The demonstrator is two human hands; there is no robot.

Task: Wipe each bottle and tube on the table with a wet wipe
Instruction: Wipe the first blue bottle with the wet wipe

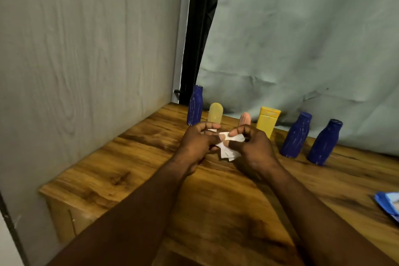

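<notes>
**A:** Six to wipe, counted along the back of the brown wood-grain table (151, 170): first dark blue plastic bottle (195, 104) at far left, pale yellow round-topped tube (215, 113), pink ribbed tube (245, 117), yellow flat-capped bottle (267, 121), second dark blue bottle (296, 134), third dark blue bottle (325, 142).

**B:** Step in hand?

**A:** Readying the white wet wipe (228, 149). Held in the air between left hand (197, 140) and right hand (252, 144), above the table, just in front of the two tubes. Pinched from both sides by thumb and curled fingers. Bunched or folded, not spread flat. Touching no container.

**B:** Progress?

**A:** Judged early. Cannot tell from the surfaces whether any container has been wiped.

**B:** Next move?

**A:** Probably: keep the wipe in one hand, free the other, take up or steady one container. Calls for enough wipe opened to wrap round a body. Nearest candidates: pale yellow tube and pink tube, directly behind the hands, lower parts hidden by them.

**B:** Surroundings? Obstacles?

**A:** Noted blue wipe packet (388, 205) at the right edge, cut off by the frame. Grey wood-grain panel (86, 49) at left, creased grey-green cloth (302, 39) behind, black pole (194, 49) between them. Tall, narrow, upright containers, judged easy to tip with a careless reach. First dark blue bottle tucked into the back corner near the panel, just beside the pale yellow tube: tight approach there.
</notes>
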